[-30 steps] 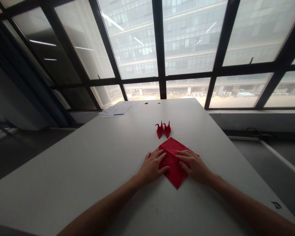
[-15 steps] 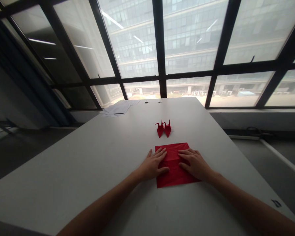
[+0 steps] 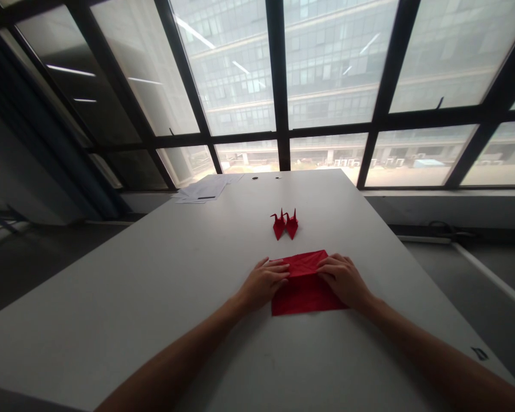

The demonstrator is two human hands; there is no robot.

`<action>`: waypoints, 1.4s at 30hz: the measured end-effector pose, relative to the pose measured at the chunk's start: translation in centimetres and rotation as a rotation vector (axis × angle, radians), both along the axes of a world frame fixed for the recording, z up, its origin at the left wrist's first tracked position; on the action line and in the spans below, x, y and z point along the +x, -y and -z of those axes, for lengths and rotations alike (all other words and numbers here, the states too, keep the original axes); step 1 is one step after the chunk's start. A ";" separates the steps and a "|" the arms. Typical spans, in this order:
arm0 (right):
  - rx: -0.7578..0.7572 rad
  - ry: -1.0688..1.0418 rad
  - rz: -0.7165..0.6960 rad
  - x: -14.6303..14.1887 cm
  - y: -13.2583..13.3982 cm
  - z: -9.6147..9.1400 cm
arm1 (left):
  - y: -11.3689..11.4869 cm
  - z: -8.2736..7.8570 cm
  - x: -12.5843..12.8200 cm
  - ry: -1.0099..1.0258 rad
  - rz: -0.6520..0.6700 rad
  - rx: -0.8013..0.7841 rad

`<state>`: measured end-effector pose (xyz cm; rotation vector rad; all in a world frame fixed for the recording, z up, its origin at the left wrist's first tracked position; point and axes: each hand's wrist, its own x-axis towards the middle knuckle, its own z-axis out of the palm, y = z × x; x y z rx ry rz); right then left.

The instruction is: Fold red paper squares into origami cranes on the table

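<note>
Lying between hands [image 3: 261,284], touching both; red paper [image 3: 305,294]

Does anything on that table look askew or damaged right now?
The loose white sheets at the far left of the table look untidy, overlapping at uneven angles. Otherwise, nothing stands out: the red origami paper is creased, with no visible tear, and the two red paper cranes sit side by side.

No legible txt, nos. or signs in view.
</note>
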<state>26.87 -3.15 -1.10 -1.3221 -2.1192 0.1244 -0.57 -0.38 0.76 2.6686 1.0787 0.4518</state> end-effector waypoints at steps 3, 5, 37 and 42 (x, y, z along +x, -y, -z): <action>0.045 -0.008 0.210 -0.1 0.2 -0.4 | 1.0 -0.8 0.4 -0.008 0.006 0.053; 0.040 -0.016 0.303 -0.3 0.5 -0.5 | 1.7 -1.4 0.7 -0.033 0.013 0.079; -0.172 0.112 -0.175 0.9 0.5 0.2 | -0.8 -0.6 -1.4 -0.095 -0.037 0.111; -0.169 0.133 -0.242 0.4 0.9 -0.2 | -0.1 -0.8 -0.6 -0.082 0.040 0.052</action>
